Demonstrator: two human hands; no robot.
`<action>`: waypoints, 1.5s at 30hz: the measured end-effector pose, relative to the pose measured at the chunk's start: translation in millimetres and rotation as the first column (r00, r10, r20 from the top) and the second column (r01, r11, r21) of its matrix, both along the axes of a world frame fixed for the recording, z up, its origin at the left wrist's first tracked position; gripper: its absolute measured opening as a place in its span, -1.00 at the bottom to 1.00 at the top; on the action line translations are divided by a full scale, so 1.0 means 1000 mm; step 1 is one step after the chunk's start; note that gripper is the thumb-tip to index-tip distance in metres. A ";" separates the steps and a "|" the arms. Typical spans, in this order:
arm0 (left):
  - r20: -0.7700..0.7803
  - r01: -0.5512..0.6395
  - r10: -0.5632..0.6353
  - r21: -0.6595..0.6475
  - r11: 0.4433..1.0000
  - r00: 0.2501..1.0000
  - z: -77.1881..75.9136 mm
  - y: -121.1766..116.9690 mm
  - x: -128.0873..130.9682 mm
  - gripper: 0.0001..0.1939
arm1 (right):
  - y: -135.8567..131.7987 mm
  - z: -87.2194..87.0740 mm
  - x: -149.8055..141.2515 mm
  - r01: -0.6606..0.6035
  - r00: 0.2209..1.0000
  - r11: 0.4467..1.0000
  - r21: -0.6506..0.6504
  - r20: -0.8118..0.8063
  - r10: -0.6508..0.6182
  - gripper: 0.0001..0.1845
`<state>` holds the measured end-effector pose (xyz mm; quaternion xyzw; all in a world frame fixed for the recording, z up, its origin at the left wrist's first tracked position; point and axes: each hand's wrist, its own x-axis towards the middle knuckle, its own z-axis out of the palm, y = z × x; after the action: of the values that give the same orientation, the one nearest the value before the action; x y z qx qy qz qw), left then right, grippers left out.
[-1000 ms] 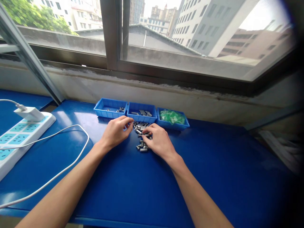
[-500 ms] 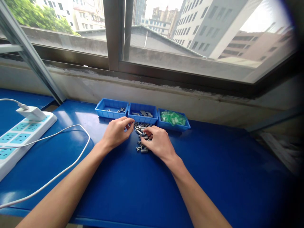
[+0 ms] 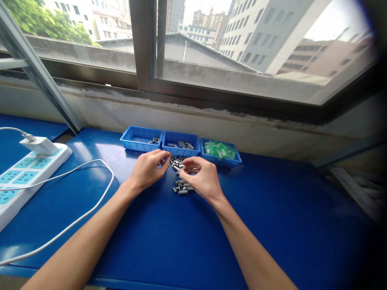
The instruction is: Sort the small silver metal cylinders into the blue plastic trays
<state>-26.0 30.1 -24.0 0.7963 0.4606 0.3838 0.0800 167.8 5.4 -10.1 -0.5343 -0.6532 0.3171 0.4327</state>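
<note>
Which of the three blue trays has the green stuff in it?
The right-hand tray, at the end of the row: green packets fill it, while the left and middle trays hold small metal pieces.

The left forearm (image 3: 90, 229) and right forearm (image 3: 250, 237) are bare, slim and smooth in outline, tapering to narrow wrists (image 3: 220, 203). The left hand (image 3: 148, 169) and right hand (image 3: 203, 179) are bare too, with slender fingers (image 3: 194, 160).
</note>
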 end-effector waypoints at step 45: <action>0.005 -0.429 0.431 0.104 0.897 0.902 -0.005 0.026 -0.032 -0.71 | -0.006 -0.011 -0.007 -0.147 0.796 0.970 0.194 0.605 -0.001 -0.80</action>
<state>-57.8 56.0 -29.1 0.6816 0.6053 0.4077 -0.0521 160.6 -0.3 -21.1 -0.5274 -0.8090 0.0697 0.2498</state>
